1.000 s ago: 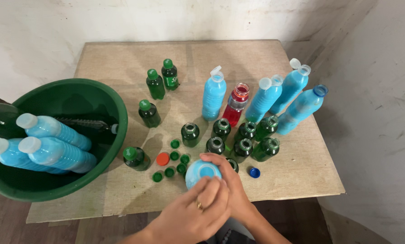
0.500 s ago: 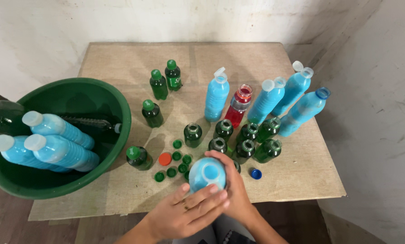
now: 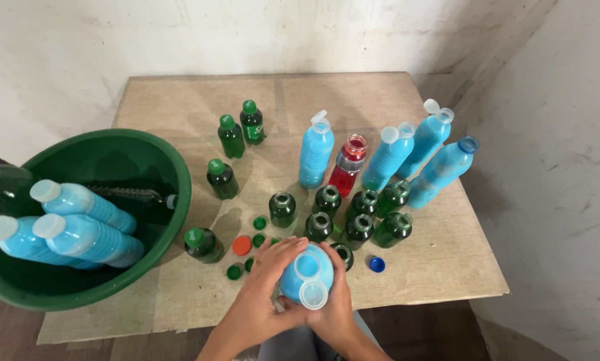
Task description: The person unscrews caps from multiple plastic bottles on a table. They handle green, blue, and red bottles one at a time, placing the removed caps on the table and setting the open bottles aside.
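Green basin (image 3: 173, 167) sits left of the blue bottle (image 3: 305, 271), loose caps (image 3: 241, 245) between. Left hand (image 3: 263, 301) and right hand (image 3: 333, 307) have fingers clamped round it at the table's (image 3: 434, 267) near edge, flip lid (image 3: 314, 295) hanging open. Looks like capping; pressing it shut seems due.

One label shows clearly — a dark green band with pale markings on the capped green bottle (image 3: 252, 124) standing at the far middle of the table (image 3: 179, 107). The red bottle (image 3: 348, 166) wears a greyish band round its upper body. The blue bottles carry no labels that can be made out.
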